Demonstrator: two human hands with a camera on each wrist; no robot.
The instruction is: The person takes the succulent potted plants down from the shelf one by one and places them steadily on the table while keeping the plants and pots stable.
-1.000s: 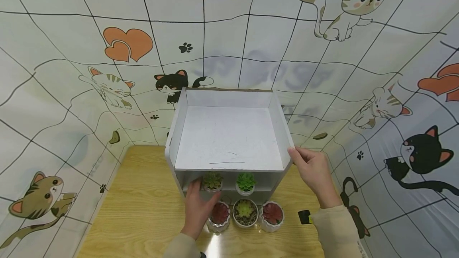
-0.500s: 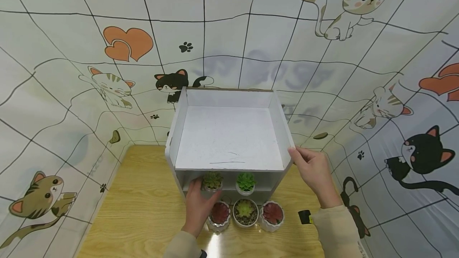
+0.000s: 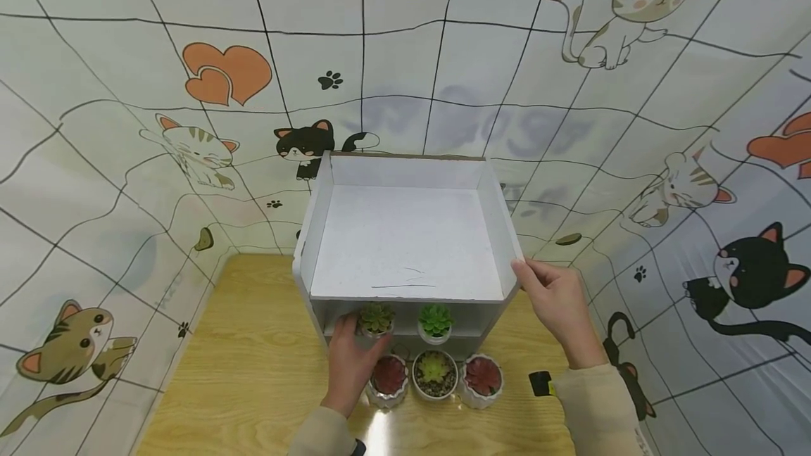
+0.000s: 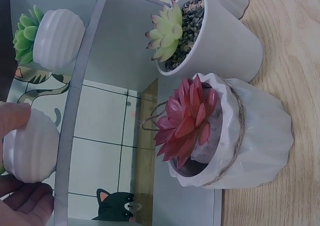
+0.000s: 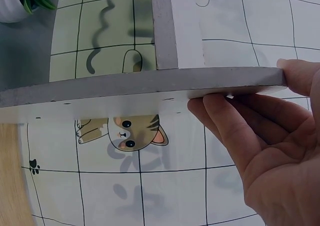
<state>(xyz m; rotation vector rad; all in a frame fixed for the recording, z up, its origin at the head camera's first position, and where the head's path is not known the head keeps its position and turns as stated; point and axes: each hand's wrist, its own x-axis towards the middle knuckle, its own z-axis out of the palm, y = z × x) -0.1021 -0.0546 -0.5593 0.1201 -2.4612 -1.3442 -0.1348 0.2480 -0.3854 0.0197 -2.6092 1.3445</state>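
Note:
A white two-tier shelf stands on the table. My left hand reaches to its lower tier and grips a small succulent by its white ribbed pot, thumb on one side and fingers on the other. The pot is right at the board's front edge. To its right on that tier is a bright green succulent in a similar pot. My right hand pinches the edge of the shelf's right side panel, thumb on the front edge and fingers against the outer face.
In front of the shelf stand a red succulent in a white pot tied with twine, a pale green one in a smooth white pot, and another red one. A small black object lies by the right sleeve. Cat-print cloth hangs behind.
The head view has tilted very slightly. Both hands, the shelf and the plants keep their places.

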